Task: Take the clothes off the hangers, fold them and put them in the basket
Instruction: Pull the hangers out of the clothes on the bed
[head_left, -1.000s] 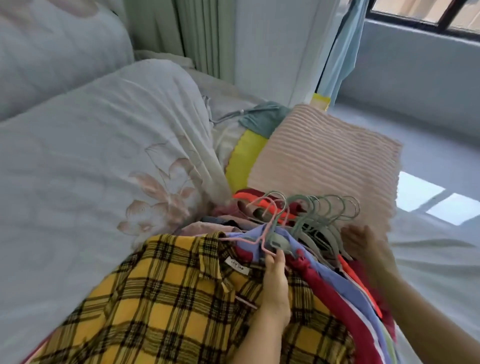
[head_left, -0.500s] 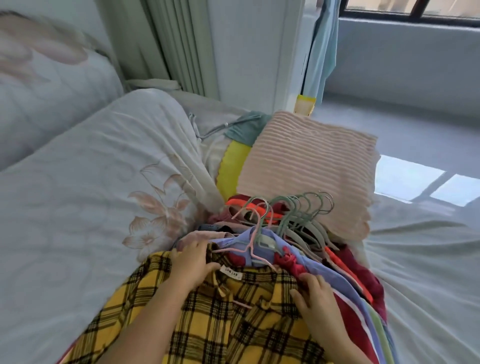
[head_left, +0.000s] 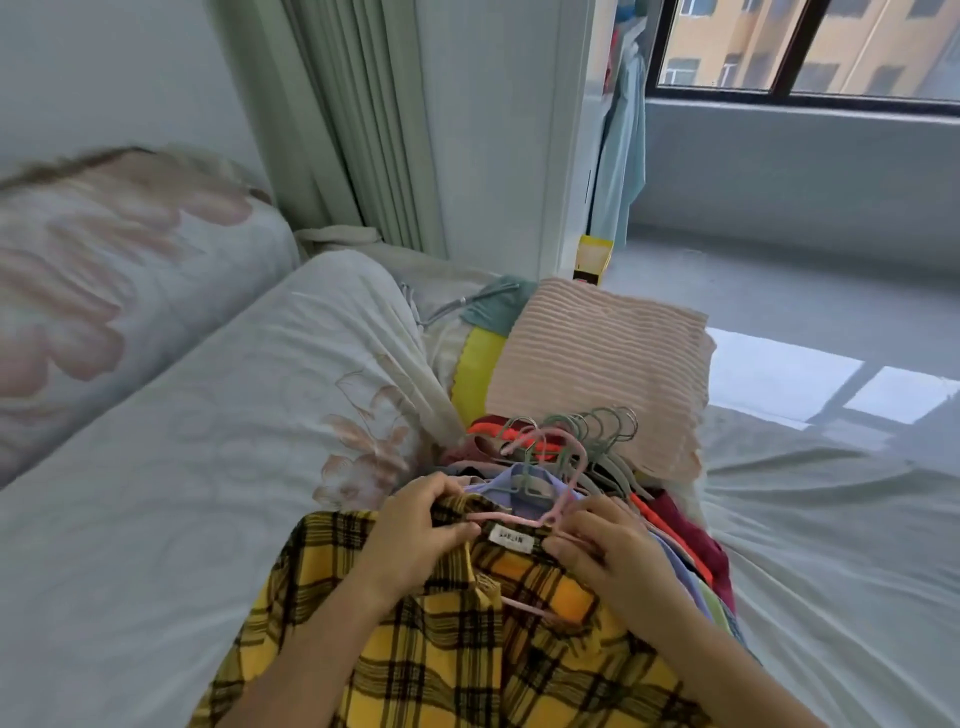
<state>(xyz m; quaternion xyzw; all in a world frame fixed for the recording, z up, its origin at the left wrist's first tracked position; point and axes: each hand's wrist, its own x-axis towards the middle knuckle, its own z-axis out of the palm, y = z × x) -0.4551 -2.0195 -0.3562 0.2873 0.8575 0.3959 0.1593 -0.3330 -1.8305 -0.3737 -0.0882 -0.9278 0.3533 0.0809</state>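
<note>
Pale bed sheet (head_left: 831, 545) fills the lower right of the frame, with a floral duvet (head_left: 208, 441) at left, a pink ribbed blanket (head_left: 597, 364) at centre and a window (head_left: 805, 47) at upper right. At lower centre lies a stack of clothes; on top is a yellow plaid shirt (head_left: 467, 665) on a pink hanger (head_left: 509, 518).

The left hand (head_left: 415, 535) grips the shirt's collar with curled fingers. The right hand (head_left: 618, 556) pinches the collar's other side, where the hanger's shoulder runs; whether it also holds the hanger I cannot tell.

Beneath the shirt a lilac garment (head_left: 498, 480) and a maroon garment (head_left: 691, 535) show, and grey-green hanger hooks (head_left: 597, 423) are bunched at the stack's far end. No folded piece and no basket appear. By my judgement the task is only starting: the first shirt is not yet off its hanger, and all the folding and packing is left.
</note>
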